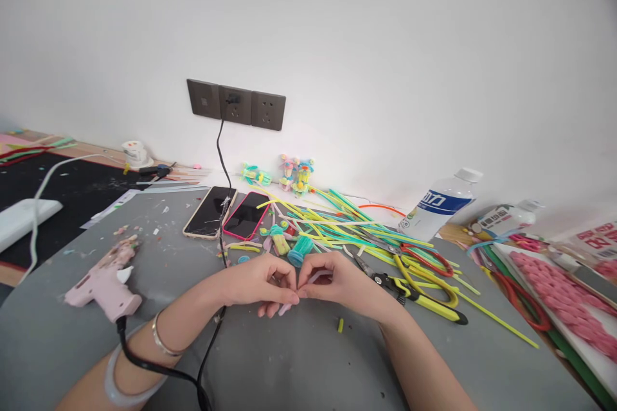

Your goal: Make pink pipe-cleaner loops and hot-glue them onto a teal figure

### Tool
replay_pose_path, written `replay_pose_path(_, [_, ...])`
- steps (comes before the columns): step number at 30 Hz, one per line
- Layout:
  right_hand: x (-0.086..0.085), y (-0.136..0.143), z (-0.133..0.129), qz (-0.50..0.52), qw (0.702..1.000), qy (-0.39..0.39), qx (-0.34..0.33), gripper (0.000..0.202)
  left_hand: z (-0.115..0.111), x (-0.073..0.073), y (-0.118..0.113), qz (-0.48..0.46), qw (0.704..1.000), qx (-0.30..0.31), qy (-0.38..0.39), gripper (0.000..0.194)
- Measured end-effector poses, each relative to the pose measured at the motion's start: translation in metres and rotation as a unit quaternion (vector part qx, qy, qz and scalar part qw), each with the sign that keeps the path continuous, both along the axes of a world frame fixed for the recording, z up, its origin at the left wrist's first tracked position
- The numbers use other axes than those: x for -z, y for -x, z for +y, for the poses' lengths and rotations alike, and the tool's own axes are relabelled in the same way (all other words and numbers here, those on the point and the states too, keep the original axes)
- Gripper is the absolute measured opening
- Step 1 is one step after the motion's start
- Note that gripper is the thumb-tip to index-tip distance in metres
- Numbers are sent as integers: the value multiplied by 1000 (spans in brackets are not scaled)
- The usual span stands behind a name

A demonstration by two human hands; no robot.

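My left hand (pixel 258 284) and my right hand (pixel 340 284) meet over the grey table (pixel 308 366), fingertips pinched together. Between them is a short pale pink strip (pixel 285 309), seemingly a piece of pipe cleaner; one end shows below the left fingers, and the rest is mostly hidden. Just beyond the fingertips lie a teal coiled pipe-cleaner piece (pixel 299 250) and a small yellow-and-teal pipe-cleaner figure (pixel 278 239). A blue disc (pixel 243 259) sits behind my left hand. Near my right wrist are yellow-handled pliers (pixel 424 300).
A pink glue gun (pixel 103 282) lies left, its black cord passing by my left forearm. Two phones (pixel 209 213) (pixel 247 215), loose pipe cleaners (pixel 337 218), scissors (pixel 429 260) and a bottle (pixel 438 205) are farther back. Finished figures (pixel 296 174) stand against the wall.
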State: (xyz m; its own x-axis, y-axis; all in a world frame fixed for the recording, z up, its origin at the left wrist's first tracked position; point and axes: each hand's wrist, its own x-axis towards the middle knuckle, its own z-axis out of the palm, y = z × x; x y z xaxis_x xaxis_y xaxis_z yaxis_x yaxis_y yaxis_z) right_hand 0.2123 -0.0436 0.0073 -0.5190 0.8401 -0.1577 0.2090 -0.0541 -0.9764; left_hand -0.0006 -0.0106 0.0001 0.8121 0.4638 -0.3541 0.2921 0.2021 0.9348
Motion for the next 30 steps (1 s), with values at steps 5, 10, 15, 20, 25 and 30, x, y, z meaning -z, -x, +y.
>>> replay_pose_path(5, [3,-3,5,41,996,-23,76,25,-2,-5,-3,-25,998,-57,17,33])
replay_pose_path(10, [5,2,9,96,986,-25,134,31,-1,-6,-4,-40,994,-100,8,29])
replay_pose_path(15, [5,5,8,106,979,-47,167,31,1,0,-3,-64,990,-122,13,24])
replay_pose_path(20, [5,7,6,128,968,-112,184,24,5,5,-2,-111,979,-169,10,26])
replay_pose_path(25, [3,12,2,93,959,-185,192,15,6,6,-3,-159,951,-267,-2,29])
replay_pose_path(30, [1,16,-3,62,951,-224,203,14,2,4,-6,-185,932,-311,3,25])
